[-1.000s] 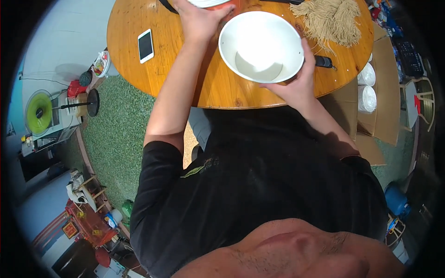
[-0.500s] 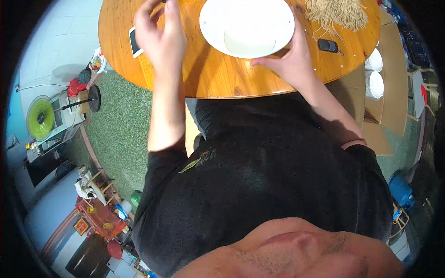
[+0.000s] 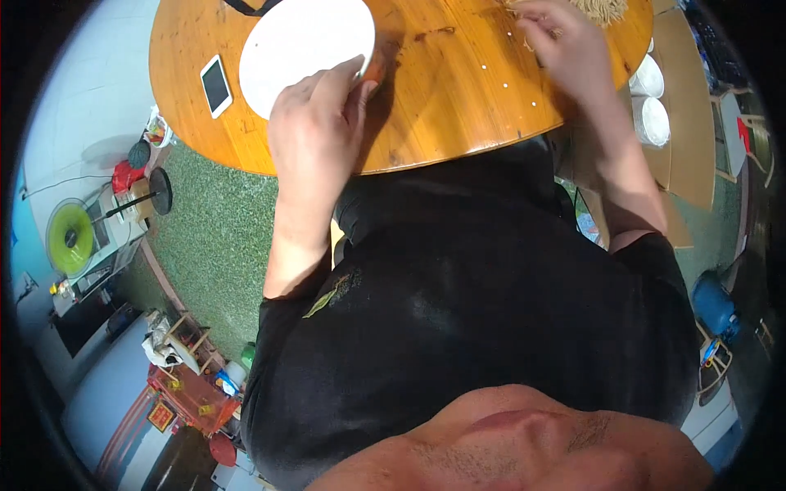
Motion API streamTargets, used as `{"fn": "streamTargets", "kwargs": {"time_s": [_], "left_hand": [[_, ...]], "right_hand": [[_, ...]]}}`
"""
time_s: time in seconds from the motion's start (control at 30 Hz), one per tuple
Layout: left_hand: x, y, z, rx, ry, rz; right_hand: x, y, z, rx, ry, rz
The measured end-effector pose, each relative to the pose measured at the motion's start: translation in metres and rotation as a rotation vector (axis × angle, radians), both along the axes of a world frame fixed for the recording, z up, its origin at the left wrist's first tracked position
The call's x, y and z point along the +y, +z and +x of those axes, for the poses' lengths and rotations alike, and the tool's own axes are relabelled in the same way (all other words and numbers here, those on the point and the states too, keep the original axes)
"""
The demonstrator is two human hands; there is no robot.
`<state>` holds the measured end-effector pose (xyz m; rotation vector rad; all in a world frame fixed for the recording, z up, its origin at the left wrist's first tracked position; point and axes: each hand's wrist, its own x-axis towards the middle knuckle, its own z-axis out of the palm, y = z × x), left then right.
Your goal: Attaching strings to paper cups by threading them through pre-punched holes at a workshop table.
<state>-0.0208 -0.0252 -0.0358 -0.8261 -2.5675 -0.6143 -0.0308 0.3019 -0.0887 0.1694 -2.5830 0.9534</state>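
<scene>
So the person at the round wooden table [image 3: 442, 106] has the white bowl [image 3: 307, 49] over on the left part of the tabletop, near the front edge. Their left hand [image 3: 315, 114] is the one grasping it, fingers bent over the near right side of the rim and thumb close by. The open side faces up toward the head camera, and it's pretty washed out in there.

Right hand [image 3: 565, 41] is well apart from it, over the right side of the table, right by a bundle of tan cord [image 3: 604, 10]. Its fingers are curled in with the tips near some loose strands, but honestly I can't tell if it's pinching any (the hand's a bit blurry and the bundle runs off the top edge).

Left of the bowl there's a phone [image 3: 216, 86] lying flat with a dark screen and white frame. A few tiny white bits [image 3: 505, 85] are scattered on the wood between the hands. To the right of the table, two round white containers [image 3: 652, 123] sit by opened-out cardboard [image 3: 692, 106], and a green fan [image 3: 70, 237] is off to the far left.
</scene>
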Motion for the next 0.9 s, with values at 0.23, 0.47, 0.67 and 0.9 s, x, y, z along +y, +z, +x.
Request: {"fn": "streamTargets", "kwargs": {"time_s": [0.23, 0.47, 0.67, 0.9], "left_hand": [[0.005, 0.0, 0.0, 0.074, 0.008, -0.012], [-0.004, 0.018, 0.013, 0.203, -0.029, 0.102], [-0.001, 0.018, 0.037, -0.01, -0.193, 0.309], [0.042, -0.021, 0.05, -1.016, -0.31, 1.068]], "right_hand": [[0.051, 0.043, -0.038, -0.154, 0.375, 0.378], [0.047, 0.039, -0.05, -0.073, 0.647, 0.595], [0.001, 0.057, -0.014, 0.061, 0.459, 0.297], [-0.064, 0.044, 0.031, 0.069, 0.328, -0.173]]}}
